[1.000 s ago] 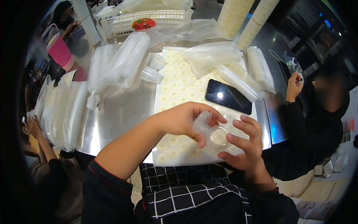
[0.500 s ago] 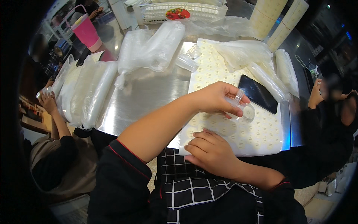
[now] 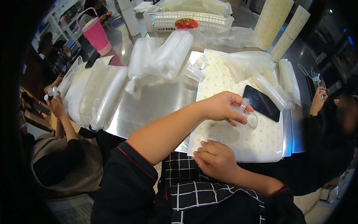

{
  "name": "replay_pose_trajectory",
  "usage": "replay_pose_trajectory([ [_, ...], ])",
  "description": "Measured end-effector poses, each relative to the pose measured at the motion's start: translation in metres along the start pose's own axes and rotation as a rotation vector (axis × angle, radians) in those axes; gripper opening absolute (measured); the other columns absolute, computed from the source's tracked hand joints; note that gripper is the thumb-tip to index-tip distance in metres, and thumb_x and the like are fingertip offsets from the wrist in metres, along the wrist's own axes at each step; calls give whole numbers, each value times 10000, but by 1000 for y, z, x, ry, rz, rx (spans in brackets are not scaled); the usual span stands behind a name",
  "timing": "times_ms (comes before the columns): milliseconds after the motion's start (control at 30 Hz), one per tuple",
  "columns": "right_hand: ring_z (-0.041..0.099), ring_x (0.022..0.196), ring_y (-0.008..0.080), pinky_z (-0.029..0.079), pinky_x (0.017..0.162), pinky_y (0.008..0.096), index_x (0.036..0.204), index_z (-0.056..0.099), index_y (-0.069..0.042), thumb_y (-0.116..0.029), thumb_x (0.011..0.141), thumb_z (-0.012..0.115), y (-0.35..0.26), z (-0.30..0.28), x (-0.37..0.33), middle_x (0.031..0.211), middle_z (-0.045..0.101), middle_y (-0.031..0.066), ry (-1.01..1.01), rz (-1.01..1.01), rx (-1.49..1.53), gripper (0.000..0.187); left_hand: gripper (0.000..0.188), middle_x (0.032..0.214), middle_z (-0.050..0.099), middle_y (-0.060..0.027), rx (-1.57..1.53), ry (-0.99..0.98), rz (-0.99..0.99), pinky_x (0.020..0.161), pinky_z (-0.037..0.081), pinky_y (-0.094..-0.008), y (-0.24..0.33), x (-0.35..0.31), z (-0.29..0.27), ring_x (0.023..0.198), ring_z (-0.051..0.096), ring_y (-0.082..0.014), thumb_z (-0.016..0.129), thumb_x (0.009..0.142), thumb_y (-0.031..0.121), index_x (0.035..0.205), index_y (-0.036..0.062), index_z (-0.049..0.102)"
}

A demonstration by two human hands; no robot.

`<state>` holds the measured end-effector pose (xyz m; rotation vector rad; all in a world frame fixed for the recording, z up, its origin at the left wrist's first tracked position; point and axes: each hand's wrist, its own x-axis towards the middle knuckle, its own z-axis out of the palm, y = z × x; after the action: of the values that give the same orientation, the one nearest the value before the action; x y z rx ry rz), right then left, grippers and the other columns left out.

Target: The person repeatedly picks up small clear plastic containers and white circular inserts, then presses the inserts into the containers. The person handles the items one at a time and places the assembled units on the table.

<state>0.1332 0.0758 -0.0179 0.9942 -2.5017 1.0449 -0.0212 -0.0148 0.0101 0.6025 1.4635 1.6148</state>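
Observation:
My left hand (image 3: 232, 108) is closed around a clear plastic cup (image 3: 244, 106), held tilted above a sheet of round stickers (image 3: 261, 143). A round clear end with a pale sticker (image 3: 252, 121) shows just past its fingertips; whether it belongs to the same cup cannot be told. Near the sheet's front left corner, my right hand (image 3: 217, 160) has its fingers curled together at the paper. What they pinch, if anything, is hidden. A black phone (image 3: 261, 103) lies on the sheet beyond my left hand.
Clear cups (image 3: 194, 72) lie by the sheet's far left edge. Bagged cup stacks (image 3: 160, 56) rest on the metal table (image 3: 143, 102), before a white basket (image 3: 160, 21). Sticker rolls (image 3: 273, 22) stand at the far right. A pink bucket (image 3: 97, 37) stands left. Co-workers sit on both sides.
My right hand's fingers have curled inward at the sheet's corner, where they lay more stretched out. My left hand keeps the cup in much the same place. The whole view has shifted slightly.

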Motion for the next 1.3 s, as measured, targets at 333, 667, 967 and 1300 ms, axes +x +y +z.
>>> replay_pose_trajectory([
  [333, 637, 807, 259, 511, 756, 364, 800, 681, -50, -57, 761, 714, 2, -8, 7, 826, 652, 70, 66, 154, 293, 52, 468, 1108, 662, -85, 113, -5, -35, 768, 597, -318, -3, 1, 0, 931, 670, -182, 829, 735, 64, 1174, 40, 667],
  [667, 673, 785, 216, 554, 652, 317, 938, 723, -43, -69, 720, 791, 25, -113, -43, 915, 646, 67, 297, -38, 36, 230, 495, 1045, 724, -63, 318, -187, 156, 908, 498, -300, -3, -2, 3, 980, 658, -158, 897, 648, 160, 1102, 62, 726],
  [967, 664, 791, 188, 561, 598, 268, 957, 741, -46, -48, 676, 778, 53, -103, -51, 966, 585, 57, 273, -194, -223, 284, 508, 1020, 727, -73, 355, -261, 106, 865, 503, -284, -11, 3, 5, 947, 664, -159, 899, 644, 207, 1097, 57, 728],
  [1300, 661, 787, 186, 558, 599, 273, 950, 745, -30, -23, 671, 759, 61, -94, -46, 943, 579, 60, 320, -165, -178, 280, 491, 1010, 725, -76, 354, -283, 138, 846, 505, -281, -13, 4, 3, 923, 660, -154, 889, 652, 185, 1097, 53, 728],
])
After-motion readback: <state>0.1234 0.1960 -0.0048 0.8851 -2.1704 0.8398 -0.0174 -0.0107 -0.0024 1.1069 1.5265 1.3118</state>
